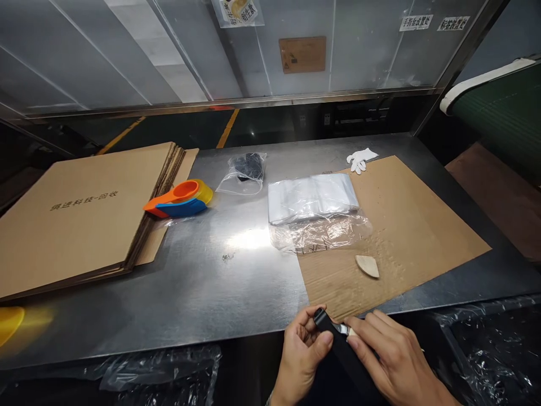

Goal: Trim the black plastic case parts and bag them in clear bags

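At the near edge of the steel table (220, 276), both my hands grip a narrow black strap-like item (333, 335). My left hand (302, 352) pinches its upper end between thumb and fingers. My right hand (393, 355) lies over its lower part with fingers curled, touching a small shiny bit by the strap. Just beyond them lies a flat cardboard sheet (397, 237) with a small pale wedge-shaped piece (367, 266) on it.
A stack of clear plastic bags (313, 197) and a crumpled clear bag (325, 232) lie mid-table. A bagged black item (247, 169), an orange-blue tape dispenser (181, 199), flat cartons (80, 214) at left, and a white glove (360, 159) at the back.
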A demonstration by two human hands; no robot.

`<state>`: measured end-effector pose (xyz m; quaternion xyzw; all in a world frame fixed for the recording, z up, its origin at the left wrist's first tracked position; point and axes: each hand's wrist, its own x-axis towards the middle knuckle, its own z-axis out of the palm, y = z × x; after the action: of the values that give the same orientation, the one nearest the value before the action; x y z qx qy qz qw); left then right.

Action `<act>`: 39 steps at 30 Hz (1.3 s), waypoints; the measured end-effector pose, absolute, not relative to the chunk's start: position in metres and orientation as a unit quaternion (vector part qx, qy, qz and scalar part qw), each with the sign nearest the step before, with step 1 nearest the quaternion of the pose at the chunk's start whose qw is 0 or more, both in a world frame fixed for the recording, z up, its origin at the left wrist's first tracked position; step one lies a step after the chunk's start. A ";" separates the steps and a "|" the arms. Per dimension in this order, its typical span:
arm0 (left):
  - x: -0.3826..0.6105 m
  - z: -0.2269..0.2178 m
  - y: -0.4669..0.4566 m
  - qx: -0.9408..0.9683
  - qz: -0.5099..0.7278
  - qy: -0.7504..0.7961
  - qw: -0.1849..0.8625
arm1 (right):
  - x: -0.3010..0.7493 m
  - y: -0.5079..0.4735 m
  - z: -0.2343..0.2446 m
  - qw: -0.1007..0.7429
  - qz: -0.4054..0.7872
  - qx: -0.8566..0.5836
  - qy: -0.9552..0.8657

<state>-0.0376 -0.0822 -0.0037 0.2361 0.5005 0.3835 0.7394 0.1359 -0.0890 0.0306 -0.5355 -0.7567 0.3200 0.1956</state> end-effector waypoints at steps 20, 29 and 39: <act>-0.031 -0.013 -0.082 0.172 0.418 0.520 0.724 | 0.166 -0.070 -0.022 0.146 0.272 -0.669 -0.676; -0.016 -0.040 -0.069 -0.108 0.397 0.538 0.736 | 0.233 -0.007 -0.090 0.080 0.065 -0.793 -0.601; -0.003 -0.083 -0.059 -0.253 0.277 0.381 0.845 | 0.164 0.029 -0.053 0.217 0.170 -0.582 -0.765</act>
<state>-0.0029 -0.0594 -0.0831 -0.2526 0.3809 0.2772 0.8452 0.1641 0.0292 -0.0534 -0.5816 -0.7654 0.1701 0.2166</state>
